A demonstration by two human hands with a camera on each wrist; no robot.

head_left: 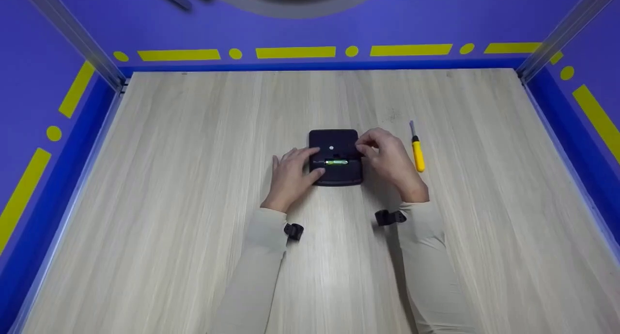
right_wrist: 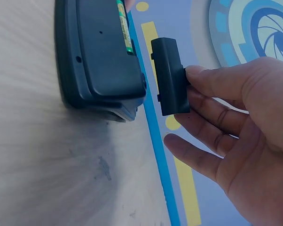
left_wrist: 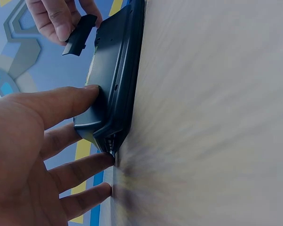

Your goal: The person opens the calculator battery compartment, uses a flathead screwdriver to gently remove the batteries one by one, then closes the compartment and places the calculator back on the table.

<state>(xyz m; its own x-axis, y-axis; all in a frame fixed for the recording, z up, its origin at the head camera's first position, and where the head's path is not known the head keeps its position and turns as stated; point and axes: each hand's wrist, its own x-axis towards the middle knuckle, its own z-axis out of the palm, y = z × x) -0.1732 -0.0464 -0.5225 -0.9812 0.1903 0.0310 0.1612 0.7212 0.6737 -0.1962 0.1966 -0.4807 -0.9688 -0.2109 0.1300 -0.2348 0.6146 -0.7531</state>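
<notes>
A black device point(head_left: 334, 175), shaped like a desk calculator, lies face down on the table, its front hidden. In its uncovered slot sits a green battery point(head_left: 337, 162), whose end also shows in the right wrist view. My left hand point(head_left: 289, 176) rests on the device's left side, thumb and index fingertips on its back, the other fingers spread near its edge. With thumb and fingers my right hand point(head_left: 390, 157) pinches a small black battery cover point(right_wrist: 169, 77) by one long side. The cover is held up off the device, near its right end, with small tabs facing it.
A screwdriver point(head_left: 418, 155) with a yellow handle lies to the right of my right hand. The wooden table point(head_left: 169, 179) is bordered by blue-purple panels point(head_left: 300, 34) at the back and both sides. Each wrist wears a small black camera.
</notes>
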